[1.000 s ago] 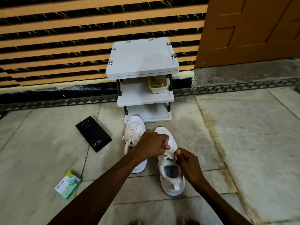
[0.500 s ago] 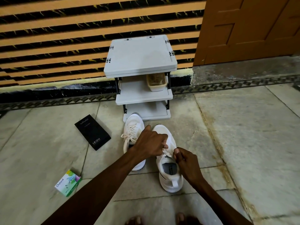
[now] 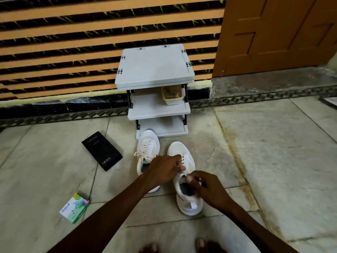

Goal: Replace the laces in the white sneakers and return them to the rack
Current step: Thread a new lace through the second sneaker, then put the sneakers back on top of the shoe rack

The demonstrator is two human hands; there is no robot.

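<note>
The white sneakers (image 3: 148,141) stand side by side on the tiled floor (image 3: 273,161), toes pointing at the grey three-shelf rack (image 3: 155,66), which stands against the striped wall (image 3: 63,52). The laced sneaker (image 3: 149,152) sits with its toe touching the rack's lowest shelf, and its bow hangs loose toward the black box (image 3: 102,150). The other sneaker (image 3: 180,150) lies just beside it and a little nearer the person, with dark open eyelets showing along its tongue.

Both hands work over this nearer shoe. The left hand (image 3: 164,169) reaches across the laced sneaker's heel with its fingers curled tight. Its thumb and fingertips are closed on the white lace (image 3: 182,173) at the top of the eyelet row. The right hand (image 3: 209,190) hovers over the shoe's opening, and its thumb and forefinger pinch a pale end of the same lace. The rest of that hand is loosely curled and slightly blurred.

A small cream basket (image 3: 172,96) sits on the right side of the rack's middle shelf. A green box (image 3: 74,208) lies on the floor well apart from the shoes, below the black box. An orange-brown door (image 3: 273,33) stands beside the wall. The person's bare feet (image 3: 201,243) show at the bottom edge.
</note>
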